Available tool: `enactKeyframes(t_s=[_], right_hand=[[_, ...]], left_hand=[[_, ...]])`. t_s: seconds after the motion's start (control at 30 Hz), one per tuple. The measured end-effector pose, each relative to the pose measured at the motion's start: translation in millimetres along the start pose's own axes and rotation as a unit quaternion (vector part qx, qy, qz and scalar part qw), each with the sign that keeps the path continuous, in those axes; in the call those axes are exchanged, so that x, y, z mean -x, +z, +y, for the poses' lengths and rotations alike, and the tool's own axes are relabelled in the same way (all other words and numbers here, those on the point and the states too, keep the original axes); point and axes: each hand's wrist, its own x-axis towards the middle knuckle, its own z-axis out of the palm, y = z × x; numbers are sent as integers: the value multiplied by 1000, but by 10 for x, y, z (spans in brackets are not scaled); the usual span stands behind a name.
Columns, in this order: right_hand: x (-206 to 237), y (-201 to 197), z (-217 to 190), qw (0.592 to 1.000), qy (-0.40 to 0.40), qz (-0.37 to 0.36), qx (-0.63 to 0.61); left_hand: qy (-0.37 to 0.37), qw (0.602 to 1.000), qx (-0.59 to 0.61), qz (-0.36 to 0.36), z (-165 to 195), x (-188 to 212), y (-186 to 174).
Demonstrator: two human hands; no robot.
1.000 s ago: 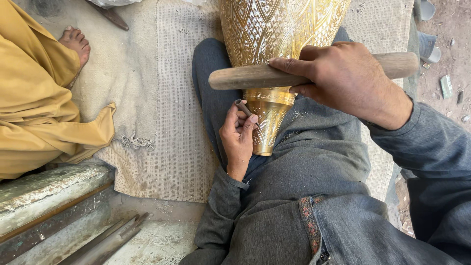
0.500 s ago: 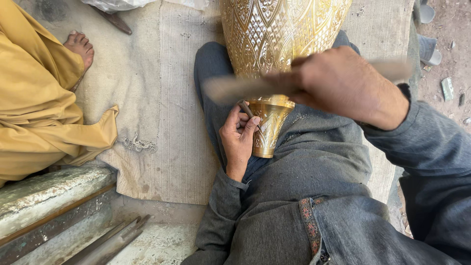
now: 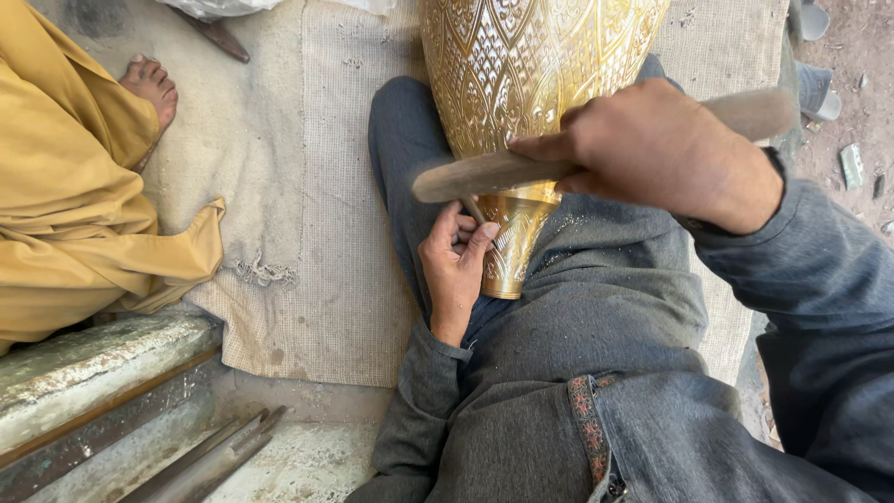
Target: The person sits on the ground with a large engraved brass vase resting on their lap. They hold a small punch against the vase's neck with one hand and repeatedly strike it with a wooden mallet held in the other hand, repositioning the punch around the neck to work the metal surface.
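Brass vase [image 3: 531, 65], engraved all over, lies across the person's lap, its narrow foot just beside the left hand [image 3: 453, 270], whose fingers pinch a small chisel [image 3: 473, 210] against the metal. Above it, the right hand [image 3: 656, 149] is clenched around a wooden mallet [image 3: 484, 172], which hides part of the vase's neck. Left of both hands lie a woven mat [image 3: 317, 233] and a co-worker's yellow garment [image 3: 74, 205]. Compared with half a second ago, the mallet is sharper and slightly lower.

One brass vase [image 3: 531, 84], one wooden stick [image 3: 484, 172], two hands, one bare foot [image 3: 149, 86], one mat [image 3: 307, 242].
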Motion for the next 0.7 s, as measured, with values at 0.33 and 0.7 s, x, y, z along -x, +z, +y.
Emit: enactKeyframes(t_s=[0.33, 0.7], right_hand=[[46, 33, 13, 977, -42, 182, -105], [143, 71, 80, 950, 33, 158, -268]], left_hand=[[3, 1000, -27, -2, -5, 24, -9], [1, 1000, -22, -3, 14, 58, -26]])
